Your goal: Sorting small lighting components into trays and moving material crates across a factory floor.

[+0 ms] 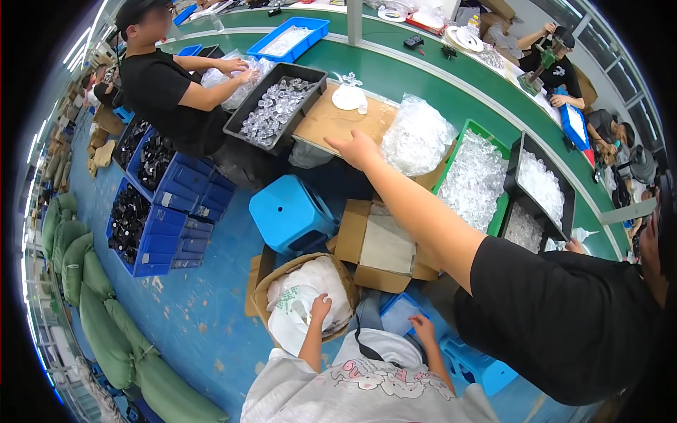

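My left hand (321, 307) is closed on a white plastic bag (285, 321), which lies over the top of an open cardboard box (262, 290) lined with pale plastic. My right hand (422, 328) is by my lap with its fingers loosely apart and nothing visible in them. Close to it is a small blue tray (400, 314) with a pale, see-through content I cannot make out. From the right, a co-worker's bare arm (416, 204) reaches over to a wooden board (331, 120), where a white round part with a clear fitting (348, 95) stands.
A blue stool (285, 211) and another open carton (384, 247) stand ahead. Clear parts fill a black bin (233, 127) and a green bin (443, 185) along the green bench (384, 63). Blue crates (159, 240) and green sacks (106, 331) are at left. Another person works far left.
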{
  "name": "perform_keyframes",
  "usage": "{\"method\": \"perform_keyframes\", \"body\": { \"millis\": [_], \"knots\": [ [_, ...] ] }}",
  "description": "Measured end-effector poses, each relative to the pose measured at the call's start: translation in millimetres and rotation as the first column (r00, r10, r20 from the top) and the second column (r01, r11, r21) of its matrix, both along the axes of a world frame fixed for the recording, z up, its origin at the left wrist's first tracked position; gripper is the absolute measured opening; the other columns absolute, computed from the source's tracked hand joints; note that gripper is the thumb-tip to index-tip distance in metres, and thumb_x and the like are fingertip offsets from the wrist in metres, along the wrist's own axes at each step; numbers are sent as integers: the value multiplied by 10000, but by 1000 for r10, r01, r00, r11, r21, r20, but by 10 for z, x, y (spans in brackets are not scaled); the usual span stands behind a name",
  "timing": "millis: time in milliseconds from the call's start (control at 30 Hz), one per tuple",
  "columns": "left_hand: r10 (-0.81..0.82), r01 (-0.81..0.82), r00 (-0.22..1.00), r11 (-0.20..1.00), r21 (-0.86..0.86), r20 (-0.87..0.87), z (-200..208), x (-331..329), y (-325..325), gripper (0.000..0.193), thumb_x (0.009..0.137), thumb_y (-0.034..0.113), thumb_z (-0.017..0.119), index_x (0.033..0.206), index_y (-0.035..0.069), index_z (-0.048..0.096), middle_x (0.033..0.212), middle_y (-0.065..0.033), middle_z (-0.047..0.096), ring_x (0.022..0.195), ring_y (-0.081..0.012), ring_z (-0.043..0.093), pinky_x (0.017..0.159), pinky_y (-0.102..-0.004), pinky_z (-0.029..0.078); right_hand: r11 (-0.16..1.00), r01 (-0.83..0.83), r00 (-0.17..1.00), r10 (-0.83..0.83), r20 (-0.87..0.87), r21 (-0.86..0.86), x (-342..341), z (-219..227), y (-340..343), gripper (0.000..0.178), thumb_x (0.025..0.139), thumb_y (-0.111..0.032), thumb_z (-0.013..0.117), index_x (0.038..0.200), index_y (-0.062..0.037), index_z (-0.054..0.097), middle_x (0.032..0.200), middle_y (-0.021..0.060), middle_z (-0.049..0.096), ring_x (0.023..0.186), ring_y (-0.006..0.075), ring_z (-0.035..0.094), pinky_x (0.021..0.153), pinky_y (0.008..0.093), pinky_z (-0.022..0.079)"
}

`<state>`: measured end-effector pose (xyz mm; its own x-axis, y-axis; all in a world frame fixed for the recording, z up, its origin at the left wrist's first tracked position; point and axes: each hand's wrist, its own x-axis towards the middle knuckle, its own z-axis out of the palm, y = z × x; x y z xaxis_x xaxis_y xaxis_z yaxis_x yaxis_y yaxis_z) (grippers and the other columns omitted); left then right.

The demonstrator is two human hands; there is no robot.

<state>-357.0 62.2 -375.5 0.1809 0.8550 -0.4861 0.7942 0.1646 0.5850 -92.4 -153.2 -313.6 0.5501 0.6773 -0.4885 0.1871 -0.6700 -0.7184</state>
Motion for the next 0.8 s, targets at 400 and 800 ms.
{"method": "perform_keyframes", "body": {
  "millis": [400,800],
  "knots": [
    [15,-15,1000,1000,5,8,-25,-36,-1,304,665,259,476,898,75,541,847,-208,529,841,-326,490,740,-347,389,1000,-22,1000,22,-13,-14,-46,33,41,128,684,-146,520,777,-82,581,671,51,562,623,119,524,559,226,402],
    [19,-19,1000,1000,0,23,-37,-52,-10,352,643,254,466,920,46,532,848,-216,527,840,-326,492,738,-349,389,999,-40,999,39,-32,-25,-45,50,42,130,682,-161,507,764,-88,577,702,86,568,648,191,545,585,266,424]
  ]
}}
